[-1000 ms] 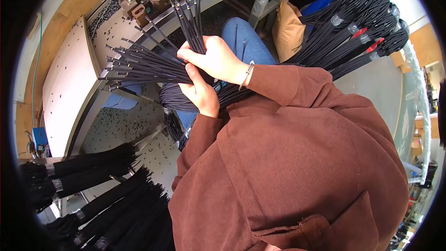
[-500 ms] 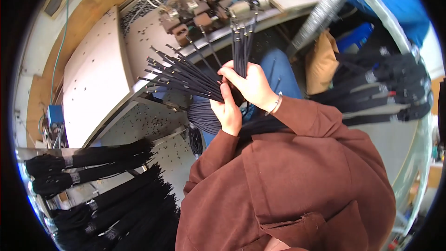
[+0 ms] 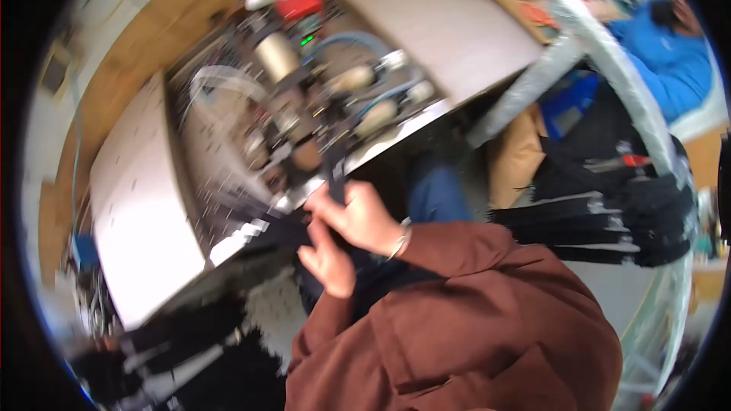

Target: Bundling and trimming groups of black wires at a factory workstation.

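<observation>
My right hand [image 3: 359, 217] is closed on a small bundle of black cords [image 3: 333, 169] that points up toward the machine. Just below and left of it, my left hand [image 3: 327, 262] is closed around a larger bundle of black cords [image 3: 285, 228], whose far ends fan out to the left at the table edge. Motion smears both bundles, and single cord tips cannot be made out. The fingers of the two hands nearly meet. A small machine [image 3: 278, 57] with metal cylinders, hoses and a red part stands on the table right beyond the hands.
Pale boards [image 3: 145, 205] flank the machine. Several bundles of black cord hang at the right [image 3: 563, 224] and lower left [image 3: 205, 365]. A wrapped frame post [image 3: 525, 91], a brown paper bag [image 3: 516, 160] and a person in blue [image 3: 659, 57] are at the right.
The view has swung, so the machine shows more fully. Both hands, still holding the cords, now appear lower and farther left, with the cord ends close to the machine's front edge.
</observation>
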Available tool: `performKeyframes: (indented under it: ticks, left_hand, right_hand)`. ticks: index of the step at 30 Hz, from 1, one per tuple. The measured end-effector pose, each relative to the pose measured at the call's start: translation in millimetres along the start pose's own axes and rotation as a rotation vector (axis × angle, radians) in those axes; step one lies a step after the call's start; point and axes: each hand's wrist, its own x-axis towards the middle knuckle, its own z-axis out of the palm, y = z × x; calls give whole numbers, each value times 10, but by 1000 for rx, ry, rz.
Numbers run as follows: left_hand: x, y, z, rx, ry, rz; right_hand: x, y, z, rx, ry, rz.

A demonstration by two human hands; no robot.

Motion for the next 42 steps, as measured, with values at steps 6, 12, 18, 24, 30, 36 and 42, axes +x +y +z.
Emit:
performKeyframes:
  ticks: [6,12,18,24,30,36,42]
  left_hand:
    - [140,-53,125,-203,-29,-21]
    - [70,-92,59,-182,-42,-33]
    - [69,-134,45,-101,-30,26]
    - [-8,-146,-4,-122,-34,8]
    - [-20,-179,-37,-147,-43,4]
    - [27,-157,-27,-185,-48,2]
    - [44,-335,-2,-198,51,-32]
  right_hand:
    - [154,6,-103,11,-10,-56]
    - [60,29,-148,-77,-21,-117]
    - [56,71,-129,-48,-30,-103]
    - [5,19,-148,-44,-44,-62]
    - [-1,57,-150,-74,-54,-50]
    - [57,72,-84,-66,-19,-118]
    - [84,106,-120,-134,-11,-206]
